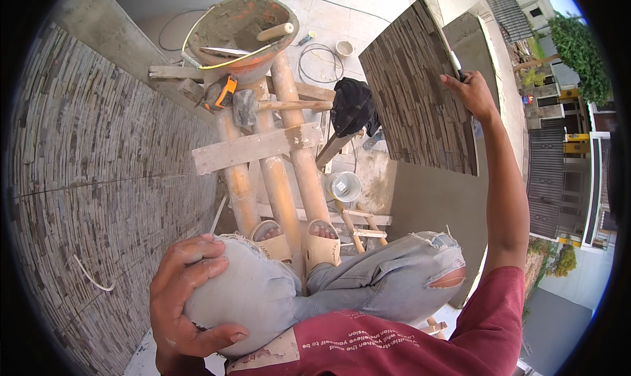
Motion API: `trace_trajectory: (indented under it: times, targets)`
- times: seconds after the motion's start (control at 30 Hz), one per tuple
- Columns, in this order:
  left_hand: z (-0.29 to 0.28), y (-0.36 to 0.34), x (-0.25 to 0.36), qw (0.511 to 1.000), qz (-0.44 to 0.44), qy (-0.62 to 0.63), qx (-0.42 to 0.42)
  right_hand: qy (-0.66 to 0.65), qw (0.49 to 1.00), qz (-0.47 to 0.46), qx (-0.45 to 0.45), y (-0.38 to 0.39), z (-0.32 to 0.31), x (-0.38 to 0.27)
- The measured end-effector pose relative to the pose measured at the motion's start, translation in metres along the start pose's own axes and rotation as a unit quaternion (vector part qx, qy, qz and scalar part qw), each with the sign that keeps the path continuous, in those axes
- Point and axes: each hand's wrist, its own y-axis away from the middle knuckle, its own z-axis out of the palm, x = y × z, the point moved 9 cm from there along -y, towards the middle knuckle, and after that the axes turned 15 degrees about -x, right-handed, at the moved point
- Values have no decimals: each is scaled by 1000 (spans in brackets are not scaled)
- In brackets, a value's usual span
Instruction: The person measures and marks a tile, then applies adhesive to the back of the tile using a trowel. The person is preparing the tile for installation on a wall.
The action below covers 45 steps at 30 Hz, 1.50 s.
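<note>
Faded denim covers the left knee (240,297), where the left hand (190,290) lies loosely curved, grasping no object. Just beyond, both sandals (323,243) stand on the bamboo poles (276,179); weight kept even over them makes for a steadier reach.

Out to the right, the right hand (472,94) grips the tile (420,93) by its right edge, thumb toward the patterned face, with what looks like a pen (456,64) in the same grasp. The tile is upright and tilted; whether it leans on anything behind cannot be told. Held at one edge, it could swing, I judge, so a firm pinch and the free left hand at the opposite edge would steady it. The pen's tip is best kept off the face.

Farther along the poles, past the plank (246,151), lie the hammer (246,106) and tape measure (221,93), then the mortar bucket (259,64) with a trowel (276,31) in it.
</note>
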Motion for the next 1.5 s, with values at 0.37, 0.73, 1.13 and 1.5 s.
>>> trace_trajectory:
  times: [0.37, 0.73, 1.13, 1.5]
  targets:
    - [-1, 8, -5, 1000, -13, -10, 26, 47, 998, -18, -35, -95, 41, 26]
    - [-4, 11, -12, 997, -28, 20, 69, 146, 983, -85, -78, -143, 53, 25]
    - [-8, 6, -13, 997, -14, 37, 72, 208, 974, -80, -51, -127, 47, 28]
    - [-12, 5, -19, 998, -7, 39, 46, 262, 961, -4, -86, -130, 47, 23]
